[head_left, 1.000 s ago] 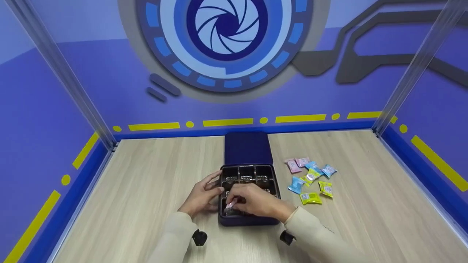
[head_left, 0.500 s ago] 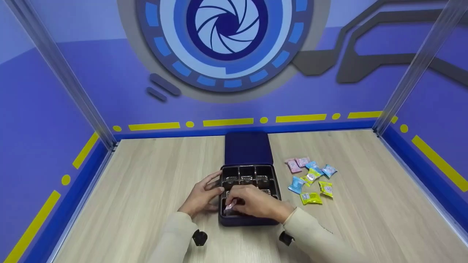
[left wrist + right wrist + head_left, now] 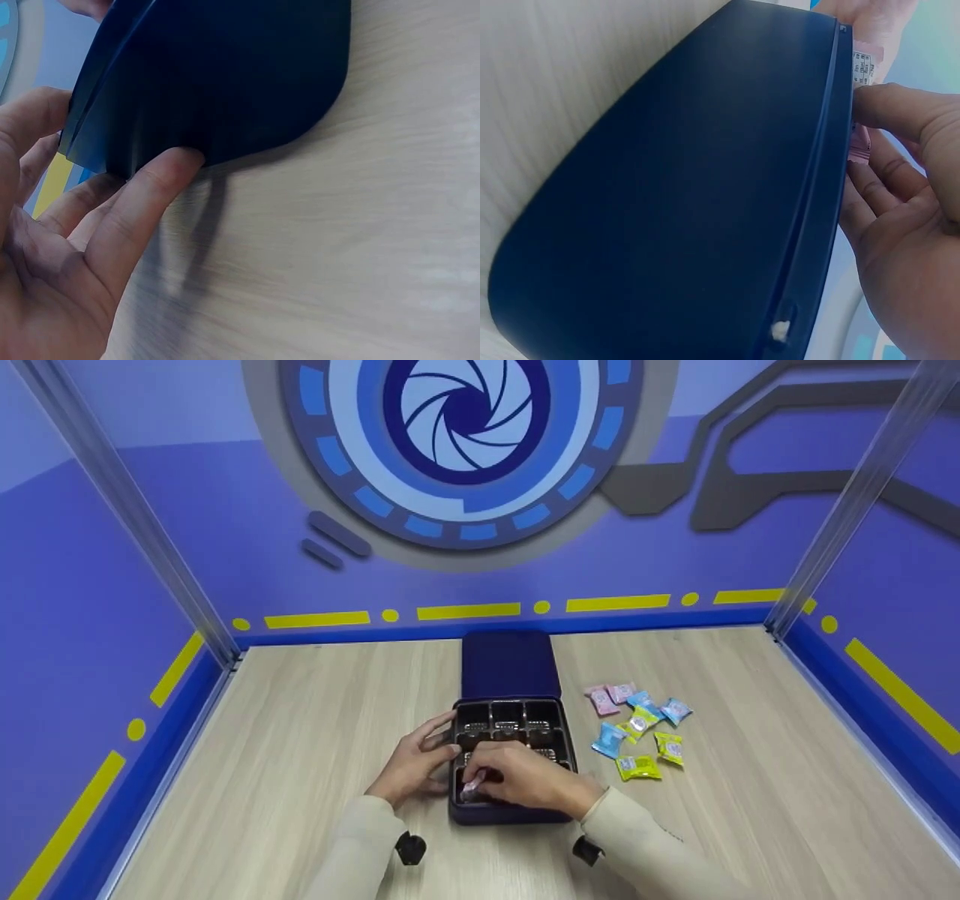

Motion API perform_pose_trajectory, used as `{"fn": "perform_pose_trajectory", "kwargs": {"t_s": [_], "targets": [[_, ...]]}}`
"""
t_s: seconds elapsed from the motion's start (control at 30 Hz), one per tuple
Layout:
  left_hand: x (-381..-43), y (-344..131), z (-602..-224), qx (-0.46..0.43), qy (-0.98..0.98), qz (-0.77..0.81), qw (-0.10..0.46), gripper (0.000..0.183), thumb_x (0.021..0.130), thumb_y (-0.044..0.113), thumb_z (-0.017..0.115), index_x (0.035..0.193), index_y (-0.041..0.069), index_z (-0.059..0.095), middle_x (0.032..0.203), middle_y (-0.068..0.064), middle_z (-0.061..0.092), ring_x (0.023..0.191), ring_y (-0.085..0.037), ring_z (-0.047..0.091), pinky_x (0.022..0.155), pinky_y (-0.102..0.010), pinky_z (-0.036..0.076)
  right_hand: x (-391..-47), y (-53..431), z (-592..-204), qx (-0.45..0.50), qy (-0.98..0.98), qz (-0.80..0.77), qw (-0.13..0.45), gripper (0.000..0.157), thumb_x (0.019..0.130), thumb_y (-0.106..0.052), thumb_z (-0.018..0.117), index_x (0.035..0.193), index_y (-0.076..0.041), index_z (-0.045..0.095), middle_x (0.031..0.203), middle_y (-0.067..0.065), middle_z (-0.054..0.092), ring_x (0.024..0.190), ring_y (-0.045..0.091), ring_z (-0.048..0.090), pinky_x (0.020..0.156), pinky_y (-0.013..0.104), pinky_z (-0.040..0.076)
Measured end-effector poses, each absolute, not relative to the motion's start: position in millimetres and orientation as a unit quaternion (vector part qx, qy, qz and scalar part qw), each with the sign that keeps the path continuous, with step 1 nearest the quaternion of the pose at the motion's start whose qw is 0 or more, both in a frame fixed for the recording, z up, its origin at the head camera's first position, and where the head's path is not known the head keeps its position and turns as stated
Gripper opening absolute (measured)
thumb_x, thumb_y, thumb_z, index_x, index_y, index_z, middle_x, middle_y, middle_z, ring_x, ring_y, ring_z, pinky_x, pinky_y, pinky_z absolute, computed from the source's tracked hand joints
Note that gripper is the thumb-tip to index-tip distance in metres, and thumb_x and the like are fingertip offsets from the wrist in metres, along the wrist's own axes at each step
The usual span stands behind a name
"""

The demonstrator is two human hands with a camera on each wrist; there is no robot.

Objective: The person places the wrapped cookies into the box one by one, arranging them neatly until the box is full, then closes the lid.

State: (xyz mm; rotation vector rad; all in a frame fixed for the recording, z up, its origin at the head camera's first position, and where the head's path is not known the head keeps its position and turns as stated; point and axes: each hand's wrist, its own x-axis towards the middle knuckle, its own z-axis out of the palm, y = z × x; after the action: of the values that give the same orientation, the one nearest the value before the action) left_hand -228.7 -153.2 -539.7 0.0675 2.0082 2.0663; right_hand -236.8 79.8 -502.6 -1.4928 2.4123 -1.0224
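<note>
"Where's the pink candy (image 3: pixel 472 788)?"

"Pinched between the thumb and fingers of the right hand (image 3: pixel 519 773), at the near-left compartment of the dark blue box (image 3: pixel 514 814). The hand covers part of it, so I can't tell how deep it sits."

"And the left hand (image 3: pixel 411 762)?"

"Spread, fingers touching the box's left side."

"Anything farther out?"

"The lid (image 3: pixel 510 664) lies open behind; pink, blue and yellow loose candies (image 3: pixel 640 724) are on the table (image 3: pixel 322 697) to the right."
</note>
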Motion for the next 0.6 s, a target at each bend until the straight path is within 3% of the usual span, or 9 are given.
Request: {"fn": "perform_pose_trajectory", "kwargs": {"t_s": [0.3, 0.6], "targets": [[-228.0, -153.4, -538.7, 0.023, 0.686, 0.715, 0.133, 0.067, 0.103, 0.009, 0.07, 0.164, 0.015, 0.042, 0.16, -0.022, 0.047, 0.137, -0.044, 0.054, 0.077, -0.06, 0.064, -236.9, 79.8, -502.4, -0.502, 0.799, -0.327, 0.054, 0.018, 0.095, 0.001, 0.077, 0.111, -0.007, 0.076, 0.11, -0.001, 0.072, 0.106, 0.01, 0.068, 0.097, 0.022, 0.055], [-229.4, -153.6, -541.3, 0.021, 0.691, 0.71, 0.136, 0.066, 0.103, 0.011, 0.07, 0.163, 0.018, 0.044, 0.16, -0.02, 0.048, 0.14, -0.044, 0.051, 0.079, -0.059, 0.064, -237.1, 80.8, -502.9, -0.509, 0.792, -0.335, 0.043, 0.017, 0.095, 0.002, 0.077, 0.109, -0.006, 0.076, 0.109, 0.0, 0.072, 0.103, 0.014, 0.07, 0.095, 0.022, 0.056]]}}
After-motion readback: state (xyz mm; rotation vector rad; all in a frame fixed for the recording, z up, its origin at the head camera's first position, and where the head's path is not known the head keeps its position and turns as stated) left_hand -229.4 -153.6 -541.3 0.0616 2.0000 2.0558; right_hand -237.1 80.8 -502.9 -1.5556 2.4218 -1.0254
